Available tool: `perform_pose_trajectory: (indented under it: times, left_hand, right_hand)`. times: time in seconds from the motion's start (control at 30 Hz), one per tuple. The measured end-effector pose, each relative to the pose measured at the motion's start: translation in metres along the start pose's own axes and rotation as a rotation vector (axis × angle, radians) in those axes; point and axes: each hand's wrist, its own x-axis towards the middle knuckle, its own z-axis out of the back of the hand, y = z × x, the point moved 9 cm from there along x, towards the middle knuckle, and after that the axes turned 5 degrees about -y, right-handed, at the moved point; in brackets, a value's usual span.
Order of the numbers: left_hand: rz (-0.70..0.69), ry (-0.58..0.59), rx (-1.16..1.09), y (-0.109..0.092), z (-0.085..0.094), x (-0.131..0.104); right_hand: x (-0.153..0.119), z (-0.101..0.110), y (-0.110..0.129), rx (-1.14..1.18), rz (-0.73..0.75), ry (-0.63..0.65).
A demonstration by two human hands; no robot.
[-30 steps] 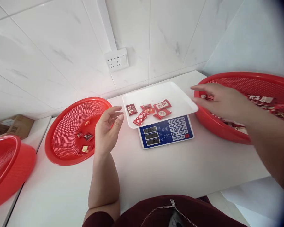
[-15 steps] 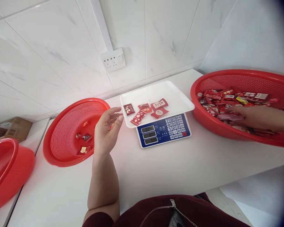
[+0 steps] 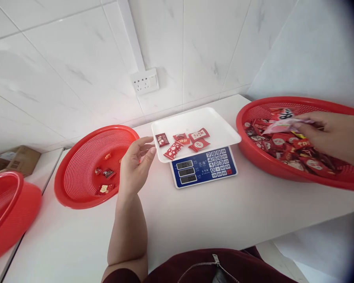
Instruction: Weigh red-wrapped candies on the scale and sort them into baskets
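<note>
My right hand (image 3: 327, 135) is over the right red basket (image 3: 244, 157), pinching a pink-and-white candy packet (image 3: 283, 125) between thumb and fingers. Beneath it lie many red wrapped candies (image 3: 286, 143), and a red packet with black print (image 3: 283, 114) shows just behind. At the left corner of a white weighing tray (image 3: 191, 118), my left hand (image 3: 138, 163) has its fingers loosely curled and apart, with nothing visible in them. Several red candies (image 3: 199, 135) lie on the tray. The tray sits on a blue-fronted digital scale (image 3: 205, 167).
Left of the scale, another red basket (image 3: 67, 177) holds a few candies (image 3: 108, 173). A further red basket (image 3: 26, 208) stands at the far left, in front of a cardboard box (image 3: 26, 157). A wall socket (image 3: 144, 81) is above the white table (image 3: 194, 216).
My right hand has come up out of the candy pile with the pink-and-white packet. My left hand stays by the tray corner. The view has tilted slightly.
</note>
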Motion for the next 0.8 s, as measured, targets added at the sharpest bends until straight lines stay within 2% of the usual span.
perform_pose_trajectory:
  times: [0.07, 0.2, 0.27, 0.33, 0.4, 0.47, 0.67, 0.8]
  left_hand:
    - [-0.001, 0.005, -0.009, 0.0, -0.001, 0.0]
    - [-0.015, 0.008, -0.025, -0.001, 0.0, 0.0]
    - [-0.014, 0.006, -0.027, -0.002, 0.001, 0.0]
    - [-0.006, 0.001, -0.025, -0.002, 0.004, -0.001]
    - [-0.002, -0.007, -0.023, -0.002, 0.007, -0.001]
    - [-0.003, -0.02, -0.026, -0.003, 0.01, -0.002]
    - [-0.01, -0.032, -0.018, -0.004, 0.011, 0.0]
    - [-0.029, -0.028, -0.029, -0.005, 0.006, 0.001]
  right_hand:
    - [-0.015, 0.008, 0.049, 0.159, 0.041, 0.011]
    - [-0.043, -0.011, 0.155, 0.439, 0.301, 0.212]
    - [-0.052, -0.028, 0.191, 0.518, 0.393, 0.321]
    - [-0.054, -0.039, 0.209, 0.559, 0.43, 0.362]
    - [-0.053, -0.043, 0.212, 0.573, 0.42, 0.356]
    - [-0.053, -0.042, 0.202, 0.576, 0.363, 0.36]
    - [-0.067, -0.036, 0.139, 0.739, 0.168, 0.371]
    - [-0.078, -0.051, 0.098, 1.014, -0.05, 0.339]
